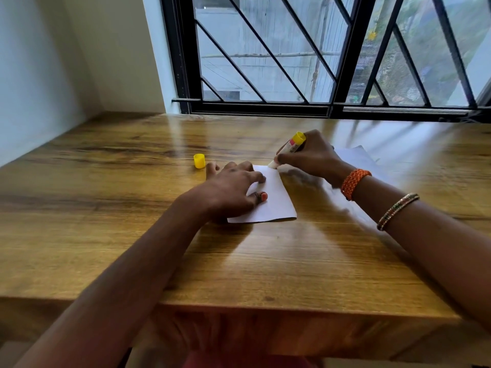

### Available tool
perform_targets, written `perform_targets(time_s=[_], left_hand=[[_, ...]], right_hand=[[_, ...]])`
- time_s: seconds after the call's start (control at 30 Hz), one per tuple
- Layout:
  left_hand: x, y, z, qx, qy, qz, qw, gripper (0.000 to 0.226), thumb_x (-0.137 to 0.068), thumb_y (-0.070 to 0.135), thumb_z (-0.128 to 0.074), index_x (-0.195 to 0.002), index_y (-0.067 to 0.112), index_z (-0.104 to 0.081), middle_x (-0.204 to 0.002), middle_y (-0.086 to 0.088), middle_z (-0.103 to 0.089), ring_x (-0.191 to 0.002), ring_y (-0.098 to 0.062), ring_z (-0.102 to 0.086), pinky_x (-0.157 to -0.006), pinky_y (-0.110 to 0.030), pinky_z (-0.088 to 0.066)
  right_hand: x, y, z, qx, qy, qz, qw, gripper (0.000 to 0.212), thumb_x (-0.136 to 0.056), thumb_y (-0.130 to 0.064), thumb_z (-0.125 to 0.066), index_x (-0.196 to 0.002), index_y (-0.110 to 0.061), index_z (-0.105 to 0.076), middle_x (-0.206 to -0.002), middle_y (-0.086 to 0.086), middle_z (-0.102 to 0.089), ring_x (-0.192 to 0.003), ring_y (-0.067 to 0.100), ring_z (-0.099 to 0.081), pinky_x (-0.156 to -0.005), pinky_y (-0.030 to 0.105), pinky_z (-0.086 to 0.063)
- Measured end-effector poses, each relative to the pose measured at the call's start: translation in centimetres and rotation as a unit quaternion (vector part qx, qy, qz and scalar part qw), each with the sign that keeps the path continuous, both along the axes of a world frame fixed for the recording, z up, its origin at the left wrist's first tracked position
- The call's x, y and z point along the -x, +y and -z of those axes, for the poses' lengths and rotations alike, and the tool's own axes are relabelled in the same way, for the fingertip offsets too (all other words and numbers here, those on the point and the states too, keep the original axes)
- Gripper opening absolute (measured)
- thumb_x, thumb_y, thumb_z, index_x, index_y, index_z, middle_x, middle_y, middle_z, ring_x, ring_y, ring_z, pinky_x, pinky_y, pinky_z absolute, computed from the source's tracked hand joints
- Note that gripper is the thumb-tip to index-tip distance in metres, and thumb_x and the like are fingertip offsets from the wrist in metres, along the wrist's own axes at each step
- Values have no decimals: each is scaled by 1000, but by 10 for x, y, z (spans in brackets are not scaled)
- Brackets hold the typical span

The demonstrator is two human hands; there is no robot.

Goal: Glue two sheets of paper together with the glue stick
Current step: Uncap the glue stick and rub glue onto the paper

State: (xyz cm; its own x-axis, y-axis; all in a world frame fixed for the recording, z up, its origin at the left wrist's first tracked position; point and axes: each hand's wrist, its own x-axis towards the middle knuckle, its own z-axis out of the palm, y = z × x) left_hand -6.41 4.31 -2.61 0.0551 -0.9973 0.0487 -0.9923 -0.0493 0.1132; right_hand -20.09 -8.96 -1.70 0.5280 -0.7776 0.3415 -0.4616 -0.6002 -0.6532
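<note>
A small white sheet of paper (276, 197) lies flat on the wooden table (132, 181). My left hand (231, 189) rests on its left part with fingers spread, pressing it down. My right hand (310, 155) grips a glue stick (291, 147) with a yellow end, tilted, its white tip touching the sheet's far right corner. A second white sheet (356, 158) lies behind my right hand, partly hidden by it. The yellow cap (199, 161) stands on the table to the left of my left hand.
A window with black bars (318, 62) runs along the table's far edge. A white wall (39, 75) borders the table on the left. The table's front edge (265, 306) is near my body.
</note>
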Motion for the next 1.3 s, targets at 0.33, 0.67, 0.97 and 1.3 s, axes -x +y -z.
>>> perform_targets(time_s=[0.33,0.67,0.97,1.3], left_hand=[[-2,0,1,-1,12,3,1000,53,-89,45,-45,-138,32,-32,-141,1,-36,-134,-21,-28,-102,-48,-15],[-1,-11,9,44,-4,-4,999,49,-89,44,-36,-136,29,-41,-133,0,-40,-127,-22,-32,-96,-46,-18],[-2,-14,12,59,-48,-8,997,50,-89,46,-36,-136,29,-41,-133,0,-42,-126,-23,-35,-97,-48,-19],[-2,-15,15,68,-64,-11,996,52,-88,47,-35,-137,28,-40,-133,1,-42,-126,-23,-36,-99,-50,-19]], right_hand=[[4,0,-1,-25,-15,-19,999,30,-71,-23,-78,-83,3,-72,-85,24,-71,-84,40,-67,-74,49,-56],[-1,0,-2,-38,-15,4,999,31,-69,-26,-79,-82,1,-72,-86,22,-72,-88,39,-67,-81,51,-53],[6,10,0,-39,-8,-23,999,31,-67,-25,-78,-82,2,-72,-85,23,-72,-77,33,-67,-76,47,-55],[33,39,4,-58,-26,-34,997,15,-66,-19,-77,-75,-6,-75,-79,13,-74,-83,30,-71,-81,51,-56]])
